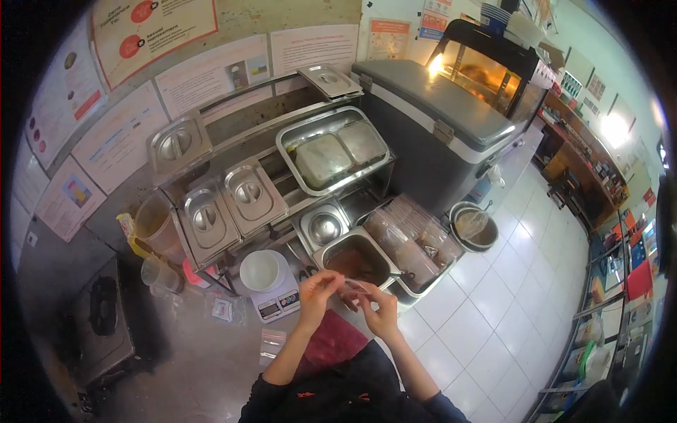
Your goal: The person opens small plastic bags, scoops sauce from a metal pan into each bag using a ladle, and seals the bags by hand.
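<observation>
My left hand [321, 290] and my right hand [381, 311] are raised in front of my body, fingertips close together. Between them they pinch a small clear plastic bag [352, 287], which seems to have something brownish in it; the contents are too small to make out. Just beyond the hands sits a deep metal pan [386, 256] with brown contents and a utensil handle at its right side. To the left, a white bowl [259, 271] rests on a digital kitchen scale [278, 305].
Lidded steel pans [210, 218] stand on a metal rack, with a larger tray [289, 166] higher up. Right of the brown pan, a tray holds several filled plastic bags [416, 240]. A grey cooler [430, 120] stands behind. Flat packets [273, 343] lie near my left forearm.
</observation>
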Action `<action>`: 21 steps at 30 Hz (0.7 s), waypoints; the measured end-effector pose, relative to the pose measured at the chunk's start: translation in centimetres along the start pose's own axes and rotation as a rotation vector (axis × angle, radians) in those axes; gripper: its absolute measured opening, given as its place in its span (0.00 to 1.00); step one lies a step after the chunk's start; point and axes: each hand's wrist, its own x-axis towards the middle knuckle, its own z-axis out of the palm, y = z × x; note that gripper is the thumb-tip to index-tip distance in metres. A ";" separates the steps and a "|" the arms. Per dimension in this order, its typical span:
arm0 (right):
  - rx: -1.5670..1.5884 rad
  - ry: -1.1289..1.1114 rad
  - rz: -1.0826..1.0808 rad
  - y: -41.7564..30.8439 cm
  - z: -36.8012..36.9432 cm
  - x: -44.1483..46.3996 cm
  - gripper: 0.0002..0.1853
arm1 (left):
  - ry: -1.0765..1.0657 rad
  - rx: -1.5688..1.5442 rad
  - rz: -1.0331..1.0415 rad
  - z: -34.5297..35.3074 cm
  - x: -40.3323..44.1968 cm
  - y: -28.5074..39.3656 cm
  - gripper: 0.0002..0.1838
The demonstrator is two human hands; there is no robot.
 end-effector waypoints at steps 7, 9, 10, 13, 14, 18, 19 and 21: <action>-0.126 0.104 -0.103 -1.8 0.6 -1.8 0.12 | -0.049 0.598 0.475 0.8 -1.5 0.6 0.03; -0.177 0.185 -0.145 -0.5 0.6 -2.2 0.09 | -0.089 0.638 0.508 1.4 -1.8 0.6 0.02; -0.185 0.199 -0.140 -0.8 0.4 -2.2 0.09 | -0.076 0.629 0.487 1.5 -2.0 0.5 0.02; -0.269 0.181 -0.238 -2.0 0.0 -2.3 0.08 | -0.061 0.634 0.448 1.7 -2.8 0.6 0.02; -0.282 0.173 -0.238 -2.1 0.1 -2.4 0.08 | -0.043 0.651 0.434 1.7 -3.0 0.7 0.02; -0.349 0.174 -0.292 -2.4 0.5 -2.4 0.07 | -0.069 0.563 0.419 1.4 -3.4 0.3 0.02; -0.354 0.183 -0.285 -2.4 0.8 -2.5 0.07 | -0.038 0.507 0.337 1.3 -3.6 -0.1 0.02; -0.365 0.230 -0.296 -2.3 1.3 -2.6 0.06 | -0.015 0.447 0.256 1.6 -3.7 -0.4 0.02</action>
